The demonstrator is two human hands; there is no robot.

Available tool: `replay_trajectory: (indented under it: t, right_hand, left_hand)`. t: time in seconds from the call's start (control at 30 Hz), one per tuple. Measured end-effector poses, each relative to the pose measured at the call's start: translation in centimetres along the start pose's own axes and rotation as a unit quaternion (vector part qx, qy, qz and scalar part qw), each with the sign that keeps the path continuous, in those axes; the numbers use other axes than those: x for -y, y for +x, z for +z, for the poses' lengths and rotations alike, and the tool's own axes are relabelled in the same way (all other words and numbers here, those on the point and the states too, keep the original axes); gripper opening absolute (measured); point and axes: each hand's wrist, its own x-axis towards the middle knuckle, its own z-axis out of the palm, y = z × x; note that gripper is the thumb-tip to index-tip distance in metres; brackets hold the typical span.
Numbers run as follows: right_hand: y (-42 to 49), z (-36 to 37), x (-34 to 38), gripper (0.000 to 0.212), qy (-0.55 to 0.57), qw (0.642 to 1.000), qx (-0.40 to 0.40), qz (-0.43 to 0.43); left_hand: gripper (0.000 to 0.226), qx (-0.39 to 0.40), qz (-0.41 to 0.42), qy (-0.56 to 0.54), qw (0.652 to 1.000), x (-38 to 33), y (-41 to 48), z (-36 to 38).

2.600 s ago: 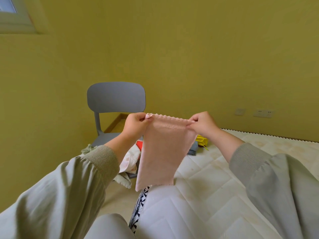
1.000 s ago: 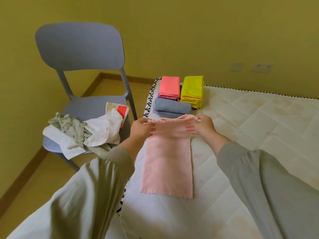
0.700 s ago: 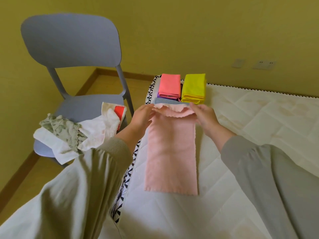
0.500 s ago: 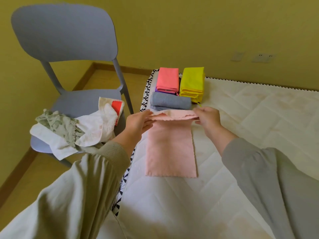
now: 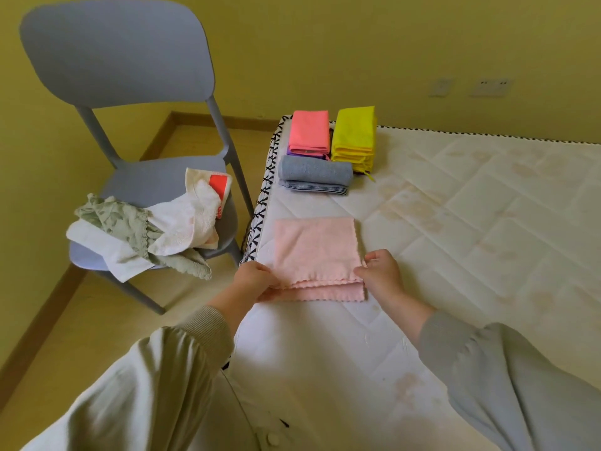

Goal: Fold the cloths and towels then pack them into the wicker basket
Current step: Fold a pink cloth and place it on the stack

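Pinches a pale pink cloth (image 5: pixel 315 252) at both near corners: with the left hand (image 5: pixel 255 281), fingers curled round the left corner; with the right hand (image 5: pixel 380 275), thumb on top of the right corner and the fingers curled close beside it. Holds it flat against a white quilted mattress (image 5: pixel 455 222), diamond-stitched and faintly stained. Soft, fleecy fabric, folded over into a rough square, both near edges scalloped, the upper layer ending just short of the lower one between the two sets of fingertips.

Straight beyond the fingertips, well apart from the pink cloth: a thick blue-grey towel (image 5: pixel 315 170), folded with a rounded front, on top of a thin striped cloth (image 5: pixel 317 189). Behind those, a flat coral cloth (image 5: pixel 309 131) over a purple cloth (image 5: pixel 305 153), and just beside them a stack of bright yellow cloths (image 5: pixel 354 135) in neat rectangles.

Just left of the left fingers, the mattress's black-and-white patterned trim (image 5: pixel 265 190). Further left of them, a smooth grey plastic chair (image 5: pixel 113 53) with a rounded back, heaped with unfolded things: a sage-green cloth (image 5: pixel 117 219) with a frilled edge, tangled with white towels (image 5: pixel 185 219), one with a red patch. Past everything, a matt yellow wall (image 5: pixel 325 43) with socket plates (image 5: pixel 491 87).
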Motion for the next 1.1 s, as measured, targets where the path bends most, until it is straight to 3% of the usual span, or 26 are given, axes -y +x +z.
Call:
replay_trajectory:
  t: [0.37,0.43,0.5,0.6,0.83,0.93,1.1]
  right_hand:
    - [-2.4,0.0,-2.7,0.025,-0.116,0.993,0.028,-0.021]
    - [-2.6,-0.2,-2.5,0.030,-0.154,0.982,-0.041,-0.102]
    - [-2.6,0.0,-1.8,0.034,-0.199,0.955,-0.092,-0.202]
    - [-1.7,1.9,-0.1,0.038,-0.257,0.924,-0.084,-0.270]
    - [2.0,6.3,1.1,0.055,-0.425,0.854,-0.011,-0.299]
    - [3.5,6.8,-0.4,0.077,-0.487,0.828,0.031,-0.276]
    - [4.5,6.3,-1.5,0.072,-0.494,0.826,0.033,-0.268]
  left_hand:
    - [0.018,-0.040,0.084,0.145,0.985,2.6,-0.8,0.3]
    - [0.020,-0.092,0.161,0.239,0.953,2.8,-0.6,0.2]
    - [0.026,-0.151,0.287,0.318,0.891,2.7,0.2,0.4]
    - [0.043,-0.164,0.419,0.395,0.801,1.5,1.6,1.6]
    - [0.056,-0.054,0.385,0.540,0.746,-0.4,4.5,4.1]
    - [0.058,-0.032,0.370,0.584,0.722,1.0,6.7,3.7]
    - [0.068,-0.042,0.381,0.589,0.712,2.3,8.3,3.3]
